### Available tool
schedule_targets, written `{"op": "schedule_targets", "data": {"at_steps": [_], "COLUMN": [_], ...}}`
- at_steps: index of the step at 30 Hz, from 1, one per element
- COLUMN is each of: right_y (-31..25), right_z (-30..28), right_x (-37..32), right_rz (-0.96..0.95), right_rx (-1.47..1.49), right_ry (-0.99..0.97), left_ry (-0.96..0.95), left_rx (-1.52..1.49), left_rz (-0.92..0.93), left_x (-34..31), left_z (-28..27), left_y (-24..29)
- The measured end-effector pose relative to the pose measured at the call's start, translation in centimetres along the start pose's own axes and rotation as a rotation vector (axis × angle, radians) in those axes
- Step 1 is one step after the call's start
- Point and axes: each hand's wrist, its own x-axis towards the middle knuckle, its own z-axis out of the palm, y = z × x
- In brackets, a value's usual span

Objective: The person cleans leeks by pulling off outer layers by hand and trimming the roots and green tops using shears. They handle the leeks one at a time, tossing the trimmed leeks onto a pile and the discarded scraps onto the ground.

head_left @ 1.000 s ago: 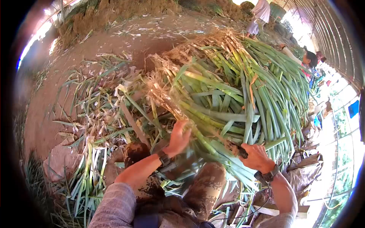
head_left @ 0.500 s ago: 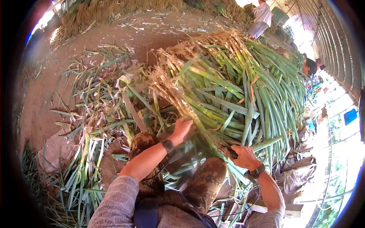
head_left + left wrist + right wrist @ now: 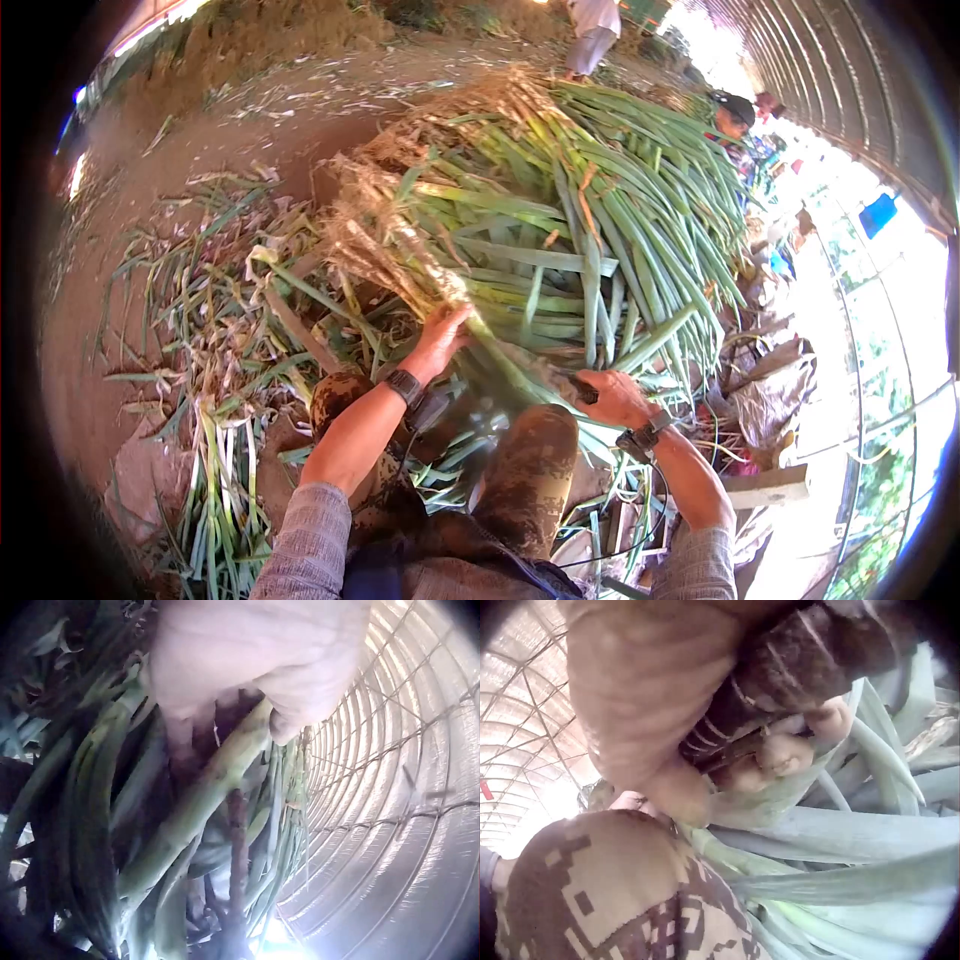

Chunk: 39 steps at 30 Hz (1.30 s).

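Observation:
My left hand [image 3: 438, 342] grips a green leek stalk [image 3: 505, 368] just below its pale, rooty end, above my knees. In the left wrist view, the fingers of that hand [image 3: 255, 660] curl round the thick stalk [image 3: 191, 802]. My right hand [image 3: 614, 399], at the stalk's leafy side, holds a tool by its dark handle [image 3: 584, 390]. The right wrist view shows this hand [image 3: 649, 690] closed round the ribbed dark handle [image 3: 802, 656], with a green leaf [image 3: 769, 799] against the fingertips. Whether the handle carries a blade cannot be told.
A large heap of leeks [image 3: 640, 210] lies ahead, roots to the left. Loose peeled leaves [image 3: 225, 310] and a bunch of leeks [image 3: 222, 470] are at the left. Camouflage-clad knees [image 3: 528, 465] sit below my hands. Two people are beyond the heap; a wooden board [image 3: 765, 486] lies right.
The head view has shifted, so the heap appears further left. My hands stay on the stalk and the tool; a pale, rooty stalk end now shows more clearly above my left hand.

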Motion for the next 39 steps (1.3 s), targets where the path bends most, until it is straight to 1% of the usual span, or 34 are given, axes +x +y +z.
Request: {"op": "schedule_targets", "data": {"at_steps": [1, 2, 3, 4, 5, 7, 8, 9, 11, 12, 13, 15, 17, 18, 19, 20, 21, 22, 23, 24, 25, 26, 27, 29, 30, 31, 33, 34, 35, 36, 37, 38, 39], "right_y": [-0.1, -0.1, 0.4, 1.1, 1.6, 1.0, 0.6, 0.1, -0.2, -0.1, 0.2, 1.0, 1.1, 1.4, 1.7, 1.9, 1.9, 1.9, 2.0, 1.5, 1.0, 0.7, 0.3, -0.2, -0.3, 0.0, 0.4, 0.2, 0.1, 0.0, -0.2, -0.2, -0.1], "right_z": [0.1, 0.2, 0.3, 0.5, 0.7, -0.4, -0.7, -1.0, -1.0, -0.9, -1.0, 0.0, 1.3, 2.3, 3.0, 3.7, 4.0, 4.2, 4.1, 3.1, 2.5, 2.6, 3.0, 4.0, 4.3, 4.7, 5.1, 4.9, 4.8, 4.8, 4.8, 5.1, 5.5], "right_x": [-0.3, -0.7, -0.8, -0.8, -0.9, -0.7, -0.5, -0.1, 0.7, 1.3, 2.0, 3.2, 3.9, 4.0, 3.9, 3.6, 3.1, 2.6, 2.2, 1.8, 1.5, 1.4, 1.3, 1.1, 1.2, 1.3, 1.7, 1.8, 1.8, 1.8, 1.8, 2.0, 2.4], "right_rz": [-0.040, -0.081, -0.064, -0.050, -0.036, -0.059, -0.078, -0.107, -0.130, -0.106, -0.081, -0.127, -0.146, -0.199, -0.191, -0.166, -0.142, -0.135, -0.128, -0.099, -0.074, -0.149, -0.152, -0.262, -0.211, -0.205, -0.114, -0.074, -0.076, -0.201, -0.325, -0.326, -0.272], "right_rx": [-0.008, -0.016, -0.009, 0.031, 0.076, 0.066, 0.061, 0.057, 0.085, 0.052, 0.014, 0.047, 0.152, 0.147, 0.162, 0.197, 0.231, 0.210, 0.224, 0.206, 0.184, 0.180, 0.185, 0.085, 0.068, 0.071, 0.064, 0.049, 0.047, 0.068, 0.088, 0.087, 0.089], "right_ry": [0.028, 0.057, 0.064, 0.105, 0.144, 0.155, 0.138, 0.118, 0.090, 0.049, 0.012, 0.037, -0.023, 0.051, 0.063, 0.059, 0.054, 0.099, 0.102, 0.111, 0.121, 0.167, 0.168, 0.230, 0.185, 0.189, 0.239, 0.206, 0.208, 0.195, 0.182, 0.182, 0.181], "left_ry": [0.016, 0.017, 0.019, 0.015, -0.080, -0.169, -0.226, -0.200, -0.127, -0.212, -0.203, -0.146, -0.084, -0.015, 0.046, 0.002, 0.051, 0.098, 0.148, 0.151, 0.312, 0.474, 0.476, 0.476, 0.492, 0.487, 0.650, 0.648, 0.670, 0.690, 0.689, 0.561, 0.436], "left_rx": [-0.046, -0.031, -0.015, -0.075, -0.111, -0.134, -0.114, -0.075, 0.048, 0.054, 0.074, 0.063, 0.091, 0.152, 0.214, 0.178, 0.155, 0.218, 0.279, 0.287, 0.330, 0.372, 0.377, 0.459, 0.502, 0.506, 0.582, 0.581, 0.684, 0.790, 0.790, 0.776, 0.758], "left_rz": [0.022, 0.050, 0.076, 0.100, 0.131, 0.194, 0.161, 0.159, 0.114, 0.063, 0.079, 0.028, 0.030, -0.004, -0.035, -0.004, 0.030, 0.040, 0.052, 0.045, 0.148, 0.256, 0.258, 0.308, 0.311, 0.309, 0.294, 0.297, 0.278, 0.257, 0.258, 0.192, 0.126], "left_x": [0.5, 1.0, 0.8, -0.6, -0.9, -0.2, -0.4, 1.1, 1.9, 2.1, 2.3, 2.6, 2.7, 2.6, 2.7, 2.7, 2.5, 2.2, 1.9, 2.5, 3.5, 4.2, 4.0, 3.7, 3.3, 3.0, 2.2, 2.6, 3.2, 3.9, 4.3, 4.7, 4.2], "left_z": [-0.2, -0.8, -0.4, 1.3, 1.5, 1.1, 0.9, -0.3, -0.9, -1.4, -1.7, -2.0, -2.8, -2.9, -2.5, -3.0, -2.5, -2.1, -1.8, -2.4, -3.1, -3.9, -3.6, -2.8, -2.3, -1.7, -0.6, -1.1, -1.9, -2.9, -3.7, -4.7, -4.5], "left_y": [-0.3, -0.4, 0.3, 2.4, 3.6, 5.0, 6.1, 6.1, 6.9, 7.6, 8.1, 7.9, 7.4, 7.3, 7.4, 7.2, 7.4, 7.9, 8.3, 8.1, 7.7, 7.4, 7.7, 8.3, 8.6, 8.6, 8.6, 8.2, 7.7, 7.1, 7.0, 7.0, 7.4]}}
